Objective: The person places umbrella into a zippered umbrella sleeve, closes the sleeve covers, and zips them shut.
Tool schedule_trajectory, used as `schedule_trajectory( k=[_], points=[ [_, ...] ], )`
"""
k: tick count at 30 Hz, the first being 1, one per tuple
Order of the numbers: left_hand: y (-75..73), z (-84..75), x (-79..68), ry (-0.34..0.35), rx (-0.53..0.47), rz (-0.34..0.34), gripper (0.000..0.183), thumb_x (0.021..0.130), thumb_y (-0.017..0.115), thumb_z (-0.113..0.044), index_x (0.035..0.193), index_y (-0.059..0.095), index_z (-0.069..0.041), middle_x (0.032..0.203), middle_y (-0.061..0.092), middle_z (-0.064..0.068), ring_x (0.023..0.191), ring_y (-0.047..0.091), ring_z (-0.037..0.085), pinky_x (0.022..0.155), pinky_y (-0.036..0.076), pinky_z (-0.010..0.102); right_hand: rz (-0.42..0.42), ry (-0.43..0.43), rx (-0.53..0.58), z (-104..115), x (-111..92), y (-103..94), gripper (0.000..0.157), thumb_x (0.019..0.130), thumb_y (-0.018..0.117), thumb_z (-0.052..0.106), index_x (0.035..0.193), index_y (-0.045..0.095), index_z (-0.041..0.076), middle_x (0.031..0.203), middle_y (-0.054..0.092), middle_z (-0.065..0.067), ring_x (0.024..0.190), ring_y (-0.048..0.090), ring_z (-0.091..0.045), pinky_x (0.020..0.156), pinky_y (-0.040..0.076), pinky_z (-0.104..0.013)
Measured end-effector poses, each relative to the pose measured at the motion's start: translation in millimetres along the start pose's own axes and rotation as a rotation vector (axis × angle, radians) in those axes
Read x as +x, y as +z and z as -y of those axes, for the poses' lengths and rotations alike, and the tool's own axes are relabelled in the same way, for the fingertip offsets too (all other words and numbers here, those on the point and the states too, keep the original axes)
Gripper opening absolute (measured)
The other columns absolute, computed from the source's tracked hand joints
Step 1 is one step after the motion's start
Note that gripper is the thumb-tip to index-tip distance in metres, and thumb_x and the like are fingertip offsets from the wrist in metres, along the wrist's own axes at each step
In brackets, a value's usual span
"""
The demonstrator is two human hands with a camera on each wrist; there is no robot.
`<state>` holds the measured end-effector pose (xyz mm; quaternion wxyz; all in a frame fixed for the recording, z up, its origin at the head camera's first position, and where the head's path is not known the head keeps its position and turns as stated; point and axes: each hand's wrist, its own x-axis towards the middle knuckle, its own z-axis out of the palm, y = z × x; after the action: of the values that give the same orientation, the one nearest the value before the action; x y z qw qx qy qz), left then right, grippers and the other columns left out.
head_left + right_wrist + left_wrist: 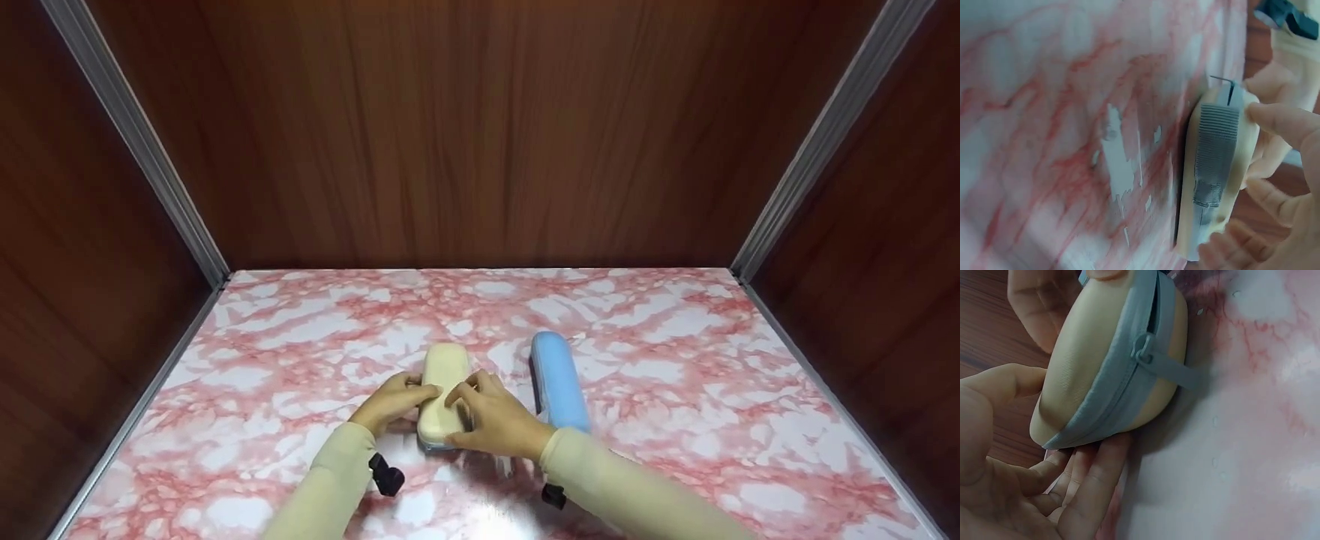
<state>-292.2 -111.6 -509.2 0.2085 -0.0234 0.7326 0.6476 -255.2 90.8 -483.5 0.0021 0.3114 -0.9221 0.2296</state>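
Note:
A long, rounded cream zip case [447, 363] lies on the tabletop between the two hands. My left hand [394, 400] grips its left side, thumb on top and fingers low against the side. From the right, my right hand [504, 420] holds the case, its thumb near the close end and its fingers bent over the top. In the left wrist view a grey-blue zipper pull [1171, 370] hangs at the end of the case, beside a narrow gap in the zip. The right wrist view shows a ribbed grey strip [1216, 154] along the case's side.
A blue case [561, 382] of similar shape lies to the right, its near end close to the right forearm. The red-and-white marbled tabletop [300, 337] is bounded by dark wood panels [480, 135] at the back and both sides, with metal corner strips.

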Motion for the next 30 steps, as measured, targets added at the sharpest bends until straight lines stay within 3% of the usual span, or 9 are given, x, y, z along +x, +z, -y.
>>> schedule_trajectory(
  k=[5,8,11,15,23,30],
  points=[
    [0.7,-0.6,0.0,0.001,0.014,-0.016,0.061,0.08,0.067,-0.032,0.124,0.042,0.002,0.11,0.054,0.016,0.078,0.063,0.025,0.067,0.052,0.04,-0.083,-0.235,-0.077,3,-2,4.4,0.032,0.075,0.073,0.037,0.098,0.06,0.019,0.098,0.044,0.006,0.087,0.04,-0.01,0.073,0.04,-0.022],
    [1.3,-1.1,-0.6,0.009,0.019,-0.022,0.061,0.08,0.067,-0.032,0.124,0.042,0.003,0.111,0.053,0.016,0.08,0.062,0.025,0.067,0.052,0.04,-0.165,-0.384,-0.179,5,-2,11.6,0.026,0.074,0.074,0.033,0.091,0.061,0.018,0.091,0.046,0.007,0.081,0.041,-0.009,0.07,0.038,-0.022],
    [1.7,-1.6,-1.0,0.015,0.01,-0.02,0.062,0.081,0.067,-0.031,0.126,0.041,0.003,0.114,0.052,0.017,0.083,0.062,0.025,0.068,0.052,0.041,-0.232,-0.479,-0.304,7,-2,19.3,0.026,0.072,0.076,0.032,0.088,0.061,0.019,0.088,0.048,0.008,0.079,0.043,-0.009,0.068,0.037,-0.023],
    [1.6,0.0,0.5,0.009,0.002,-0.023,0.06,0.08,0.067,-0.03,0.124,0.042,0.002,0.113,0.053,0.016,0.085,0.061,0.024,0.067,0.052,0.04,-0.263,-0.543,-0.471,12,1,27.6,0.021,0.074,0.073,0.034,0.086,0.061,0.022,0.088,0.05,0.006,0.078,0.045,-0.012,0.068,0.038,-0.025],
    [-0.5,4.8,3.0,0.032,0.011,-0.009,0.06,0.077,0.069,-0.033,0.119,0.044,0.001,0.109,0.054,0.016,0.087,0.06,0.027,0.067,0.052,0.041,-0.247,-0.61,-0.91,25,7,39.5,0.017,0.074,0.064,0.034,0.087,0.06,0.023,0.099,0.053,-0.002,0.086,0.05,-0.018,0.069,0.041,-0.027],
    [-1.6,5.1,2.6,0.033,0.036,-0.021,0.06,0.077,0.07,-0.035,0.118,0.044,-0.001,0.112,0.052,0.016,0.088,0.059,0.026,0.067,0.052,0.04,-0.221,-0.587,-1.049,31,8,47.2,0.008,0.08,0.058,0.031,0.086,0.059,0.026,0.097,0.048,-0.002,0.084,0.046,-0.017,0.065,0.04,-0.026]
  ],
)
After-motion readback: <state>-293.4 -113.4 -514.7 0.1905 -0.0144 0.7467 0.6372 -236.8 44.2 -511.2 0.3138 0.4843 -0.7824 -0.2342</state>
